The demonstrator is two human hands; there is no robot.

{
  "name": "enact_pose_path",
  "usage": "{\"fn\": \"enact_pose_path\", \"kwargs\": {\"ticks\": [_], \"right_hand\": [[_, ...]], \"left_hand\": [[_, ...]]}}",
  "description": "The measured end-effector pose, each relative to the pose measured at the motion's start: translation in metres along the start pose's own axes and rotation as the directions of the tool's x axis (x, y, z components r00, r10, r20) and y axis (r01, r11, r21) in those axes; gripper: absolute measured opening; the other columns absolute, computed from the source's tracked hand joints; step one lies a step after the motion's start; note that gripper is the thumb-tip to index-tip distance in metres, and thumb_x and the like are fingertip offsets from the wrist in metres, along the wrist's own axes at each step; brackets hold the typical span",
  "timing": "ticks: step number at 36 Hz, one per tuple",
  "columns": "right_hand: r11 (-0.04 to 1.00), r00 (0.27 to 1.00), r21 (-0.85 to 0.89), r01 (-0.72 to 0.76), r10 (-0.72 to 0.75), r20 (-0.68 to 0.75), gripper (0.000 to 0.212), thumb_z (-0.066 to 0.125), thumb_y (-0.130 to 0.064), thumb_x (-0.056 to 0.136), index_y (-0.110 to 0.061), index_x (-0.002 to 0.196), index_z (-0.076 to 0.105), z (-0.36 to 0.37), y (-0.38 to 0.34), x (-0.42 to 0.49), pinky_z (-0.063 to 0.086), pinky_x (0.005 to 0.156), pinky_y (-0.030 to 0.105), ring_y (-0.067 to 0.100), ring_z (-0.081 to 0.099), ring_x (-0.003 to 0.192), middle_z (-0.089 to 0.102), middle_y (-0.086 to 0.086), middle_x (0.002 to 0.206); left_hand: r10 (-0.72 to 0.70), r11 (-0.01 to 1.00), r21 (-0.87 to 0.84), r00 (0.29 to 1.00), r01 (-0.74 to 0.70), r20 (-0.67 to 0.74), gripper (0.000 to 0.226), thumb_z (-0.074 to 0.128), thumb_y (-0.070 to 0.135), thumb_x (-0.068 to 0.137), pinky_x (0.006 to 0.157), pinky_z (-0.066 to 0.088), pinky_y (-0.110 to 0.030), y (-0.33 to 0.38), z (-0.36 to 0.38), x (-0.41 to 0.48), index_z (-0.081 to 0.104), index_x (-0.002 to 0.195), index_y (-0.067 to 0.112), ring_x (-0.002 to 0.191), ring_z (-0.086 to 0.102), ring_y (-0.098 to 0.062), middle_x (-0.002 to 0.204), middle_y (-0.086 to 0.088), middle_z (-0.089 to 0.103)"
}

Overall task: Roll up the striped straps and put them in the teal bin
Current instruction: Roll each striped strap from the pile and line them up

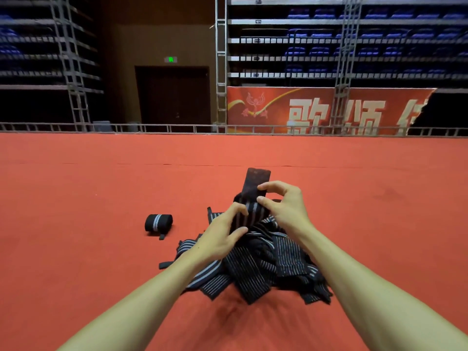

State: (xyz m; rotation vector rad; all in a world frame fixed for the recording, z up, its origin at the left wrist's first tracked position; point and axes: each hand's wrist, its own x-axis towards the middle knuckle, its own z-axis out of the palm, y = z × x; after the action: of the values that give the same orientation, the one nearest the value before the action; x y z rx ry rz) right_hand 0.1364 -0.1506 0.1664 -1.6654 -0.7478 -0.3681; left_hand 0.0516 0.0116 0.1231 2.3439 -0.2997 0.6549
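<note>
Fingers (235, 210) of left hand (220, 240) and right hand (286, 209) pinch a striped strap (255, 182).
Strap pile (263, 264) lies beneath; rolled strap (158, 222) apart, at left.

Left hand (222, 234) covers pt of held strap (255, 181); exit sign (171, 59) unreadable.

At two o'clock I read 歌颂 in large pale characters on the red banner (316, 110), a third cut off. The green sign (171, 59) at twelve is illegible.
</note>
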Motion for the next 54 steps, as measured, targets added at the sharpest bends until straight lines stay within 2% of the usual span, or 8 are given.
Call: {"fn": "enact_pose_path", "kwargs": {"ticks": [7, 13, 19, 27, 33, 43, 47, 54], "right_hand": [[0.994, 0.990, -0.010, 0.104, -0.103, 0.099, 0.034, 0.077, -0.005, 0.079, -0.035, 0.093, 0.068, -0.013, -0.020, 0.012, 0.054, 0.083, 0.031, 0.004, 0.065, 0.084, 0.071, -0.016, 0.094], [0.992, 0.990, -0.080, 0.097, -0.088, 0.115, 0.040, 0.082, -0.005, 0.073, -0.032, 0.100, 0.070, -0.012, -0.033, 0.017, 0.054, 0.090, 0.038, 0.009, 0.067, 0.093, 0.070, -0.017, 0.097], [0.980, 0.982, -0.099, 0.173, -0.163, 0.096, 0.035, 0.081, -0.002, 0.074, -0.023, 0.101, 0.073, -0.012, -0.058, 0.028, 0.044, 0.089, 0.016, 0.003, 0.062, 0.101, 0.069, -0.013, 0.099], [0.976, 0.977, -0.057, 0.212, -0.210, 0.039, 0.038, 0.078, 0.000, 0.075, -0.027, 0.101, 0.074, -0.016, -0.096, 0.065, 0.055, 0.092, 0.043, 0.012, 0.068, 0.102, 0.072, -0.009, 0.105], [0.979, 0.979, -0.007, 0.203, -0.203, -0.015, 0.036, 0.077, 0.000, 0.078, -0.023, 0.105, 0.074, -0.021, -0.103, 0.067, 0.055, 0.093, 0.035, 0.006, 0.065, 0.102, 0.068, -0.015, 0.104], [0.987, 0.987, -0.004, 0.160, -0.160, -0.006, 0.040, 0.073, 0.007, 0.077, -0.025, 0.102, 0.072, -0.041, -0.070, 0.046, 0.044, 0.083, 0.005, -0.015, 0.060, 0.095, 0.069, -0.015, 0.101], [0.994, 0.996, 0.072, 0.084, -0.081, -0.037, 0.049, 0.060, 0.017, 0.073, -0.027, 0.090, 0.072, -0.048, -0.049, 0.033, 0.054, 0.076, 0.023, 0.006, 0.066, 0.085, 0.071, -0.010, 0.093], [0.973, 0.968, 0.219, -0.073, 0.121, -0.219, 0.043, 0.047, 0.013, 0.061, -0.024, 0.071, 0.067, -0.065, -0.004, -0.001, 0.039, 0.055, 0.022, 0.004, 0.050, 0.061, 0.063, -0.012, 0.069]], "left_hand": [[-0.044, 0.983, -0.185, 0.990, 0.018, -0.136, 0.047, 0.052, -0.007, 0.088, 0.081, 0.055, -0.045, 0.022, -0.013, 0.020, 0.053, 0.101, 0.038, 0.081, 0.065, -0.024, 0.094, 0.009, 0.064], [-0.039, 0.967, -0.254, 0.987, -0.002, -0.157, 0.049, 0.053, -0.012, 0.087, 0.088, 0.055, -0.043, 0.037, -0.026, 0.026, 0.055, 0.100, 0.035, 0.093, 0.066, -0.021, 0.103, 0.002, 0.064], [-0.004, 0.959, -0.283, 0.999, -0.009, -0.043, 0.064, 0.061, -0.005, 0.086, 0.091, 0.054, -0.032, 0.044, -0.031, 0.018, 0.043, 0.123, 0.043, 0.098, 0.065, -0.010, 0.116, 0.006, 0.062], [-0.016, 0.975, -0.221, 0.991, -0.013, -0.132, 0.081, 0.063, -0.005, 0.088, 0.098, 0.052, -0.035, 0.056, -0.048, 0.031, 0.032, 0.133, 0.054, 0.109, 0.064, -0.005, 0.119, 0.006, 0.066], [0.011, 0.978, -0.205, 0.995, -0.031, -0.099, 0.087, 0.060, -0.006, 0.092, 0.088, 0.054, -0.020, 0.061, -0.054, 0.038, 0.025, 0.132, 0.064, 0.099, 0.066, -0.001, 0.119, 0.011, 0.062], [-0.025, 0.959, -0.281, 0.999, 0.032, 0.031, 0.089, 0.040, -0.014, 0.090, 0.092, 0.053, -0.054, 0.059, -0.035, 0.035, 0.028, 0.139, 0.059, 0.091, 0.068, -0.037, 0.101, -0.017, 0.070], [-0.059, 0.952, -0.297, 0.997, 0.072, 0.054, 0.082, 0.032, -0.017, 0.090, 0.085, 0.053, -0.050, 0.055, -0.019, 0.037, 0.033, 0.134, 0.052, 0.088, 0.069, -0.030, 0.103, -0.008, 0.068], [-0.044, 0.962, -0.261, 0.990, 0.077, 0.131, 0.078, 0.061, 0.002, 0.094, 0.082, 0.053, -0.025, 0.040, 0.033, 0.037, 0.022, 0.140, 0.051, 0.082, 0.067, -0.007, 0.103, 0.000, 0.070]]}}
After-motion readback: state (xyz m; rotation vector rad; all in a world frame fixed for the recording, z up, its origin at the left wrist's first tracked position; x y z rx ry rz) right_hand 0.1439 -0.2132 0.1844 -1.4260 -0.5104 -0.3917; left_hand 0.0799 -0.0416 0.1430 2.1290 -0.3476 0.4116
